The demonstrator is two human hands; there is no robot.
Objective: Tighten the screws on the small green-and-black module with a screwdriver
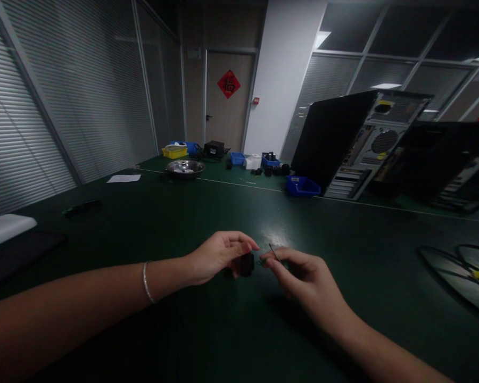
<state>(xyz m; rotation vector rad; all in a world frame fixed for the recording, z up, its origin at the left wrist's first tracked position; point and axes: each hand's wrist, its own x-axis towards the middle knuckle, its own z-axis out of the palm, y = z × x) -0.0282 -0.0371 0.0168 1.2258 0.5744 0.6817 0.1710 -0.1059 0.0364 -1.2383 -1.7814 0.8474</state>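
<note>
Over the green table (223, 330), my left hand (217, 255) is closed round a small black boxy part (247, 264), its thumb and fingers on the upper side. A little to the right, my right hand (303, 274) pinches a small green piece (261, 261) that looks like a bit of circuit board. A thin dark rod (275, 252) sticks up from the same fingertips; its other end is hidden, so its kind is unclear. The two hands are close but apart, with a narrow gap between the black part and the green piece.
At the back stand a metal bowl (186, 168), a yellow bin (174, 152) and a blue bin (302, 186). Computer towers (343, 143) stand behind on the right. Black cables (455, 266) lie at the right edge; a dark flat object (19, 255) lies at left.
</note>
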